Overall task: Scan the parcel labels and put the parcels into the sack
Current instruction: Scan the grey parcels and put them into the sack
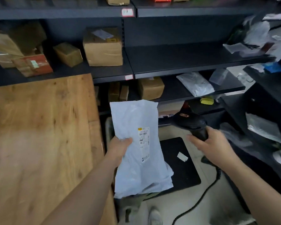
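Observation:
My left hand grips a pale grey plastic mailer parcel by its left edge, thumb on the front, and holds it upright in front of me. Its white shipping label with a barcode faces the camera. To the right, my right hand grips the handle of a black barcode scanner. The scanner head points left, toward the parcel's label, a short gap away. A coiled black cable trails from the scanner down to the floor. I cannot pick out the sack with certainty.
A wooden table fills the left. Dark shelves behind hold cardboard boxes and plastic mailers. A second shelf unit with bags stands at the right. A black mat lies on the floor below the parcel.

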`<state>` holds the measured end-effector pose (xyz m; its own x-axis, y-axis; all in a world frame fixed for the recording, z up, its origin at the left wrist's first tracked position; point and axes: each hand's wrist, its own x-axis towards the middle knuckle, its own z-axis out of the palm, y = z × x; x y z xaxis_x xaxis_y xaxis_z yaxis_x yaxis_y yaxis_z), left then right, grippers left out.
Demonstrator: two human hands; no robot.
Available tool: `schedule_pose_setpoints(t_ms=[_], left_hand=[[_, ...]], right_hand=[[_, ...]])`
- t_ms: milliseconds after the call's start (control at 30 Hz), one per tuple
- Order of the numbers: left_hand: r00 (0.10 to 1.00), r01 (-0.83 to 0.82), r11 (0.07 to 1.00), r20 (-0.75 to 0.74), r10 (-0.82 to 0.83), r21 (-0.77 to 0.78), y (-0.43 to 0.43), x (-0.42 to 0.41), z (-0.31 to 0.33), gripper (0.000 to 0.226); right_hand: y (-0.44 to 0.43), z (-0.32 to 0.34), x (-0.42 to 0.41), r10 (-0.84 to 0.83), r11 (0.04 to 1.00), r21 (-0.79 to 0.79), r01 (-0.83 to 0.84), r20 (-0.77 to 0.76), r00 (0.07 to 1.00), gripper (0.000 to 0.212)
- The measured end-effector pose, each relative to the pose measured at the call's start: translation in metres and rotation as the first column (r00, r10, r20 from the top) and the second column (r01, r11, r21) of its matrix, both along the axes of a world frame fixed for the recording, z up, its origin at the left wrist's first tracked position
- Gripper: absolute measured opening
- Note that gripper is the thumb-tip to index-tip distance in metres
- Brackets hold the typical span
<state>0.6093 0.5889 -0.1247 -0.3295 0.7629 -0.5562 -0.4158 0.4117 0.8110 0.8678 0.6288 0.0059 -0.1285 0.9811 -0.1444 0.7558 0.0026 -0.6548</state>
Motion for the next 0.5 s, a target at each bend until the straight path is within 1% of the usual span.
schedule_pose_setpoints(t_ms=[67, 133, 167, 233, 267, 300, 333, 367, 400, 433, 467, 500], left_hand=[[0.988, -0.069, 0.996, -0.141, 0.061, -0.055, 0.014, 0.008, -0.021, 0.021], [0.959, -0.156, 0.985, -0.251, 0.133, -0.077, 0.027, 0.013, -0.042, 0.027], [0.936, -0.184, 0.979, -0.319, 0.147, -0.088, 0.031, 0.015, -0.052, 0.031], [0.862, -0.198, 0.971, -0.495, 0.106, -0.137, 0.039, 0.018, -0.069, 0.039], [0.825, -0.198, 0.968, -0.559, 0.079, -0.155, 0.041, 0.019, -0.078, 0.046], [0.801, -0.194, 0.966, -0.596, 0.055, -0.172, 0.041, 0.020, -0.085, 0.059], [0.779, -0.181, 0.964, -0.626, 0.020, -0.194, 0.041, 0.021, -0.093, 0.075], [0.737, -0.158, 0.964, -0.675, -0.030, -0.215, 0.040, 0.022, -0.101, 0.090], [0.652, -0.122, 0.962, -0.750, -0.108, -0.244, 0.037, 0.024, -0.106, 0.101], [0.509, -0.085, 0.956, -0.837, -0.202, -0.282, 0.034, 0.024, -0.114, 0.108], [0.310, -0.052, 0.947, -0.906, -0.287, -0.318, 0.031, 0.025, -0.123, 0.111], [0.117, -0.001, 0.928, -0.922, -0.369, -0.371, 0.030, 0.024, -0.132, 0.112]], right_hand=[[0.021, -0.025, 0.005, 0.015, 0.997, -0.070, -0.016, -0.021, 1.000, 0.026], [0.037, -0.051, 0.011, 0.017, 0.991, -0.128, -0.025, -0.066, 0.998, 0.026], [0.044, -0.064, 0.014, 0.015, 0.988, -0.155, -0.028, -0.087, 0.996, 0.026], [0.055, -0.087, 0.018, 0.000, 0.978, -0.208, -0.028, -0.132, 0.991, 0.025], [0.059, -0.098, 0.020, -0.009, 0.972, -0.232, -0.027, -0.150, 0.989, 0.025], [0.062, -0.110, 0.022, -0.017, 0.967, -0.252, -0.025, -0.163, 0.986, 0.025], [0.064, -0.121, 0.023, -0.027, 0.963, -0.269, -0.022, -0.176, 0.984, 0.024], [0.067, -0.131, 0.024, -0.039, 0.958, -0.285, -0.018, -0.191, 0.981, 0.024], [0.070, -0.141, 0.026, -0.053, 0.953, -0.304, -0.012, -0.205, 0.977, 0.023], [0.073, -0.150, 0.027, -0.067, 0.946, -0.324, -0.008, -0.220, 0.973, 0.021], [0.075, -0.158, 0.028, -0.077, 0.940, -0.341, -0.008, -0.234, 0.969, 0.020], [0.076, -0.165, 0.029, -0.085, 0.935, -0.354, -0.010, -0.250, 0.965, 0.018]])
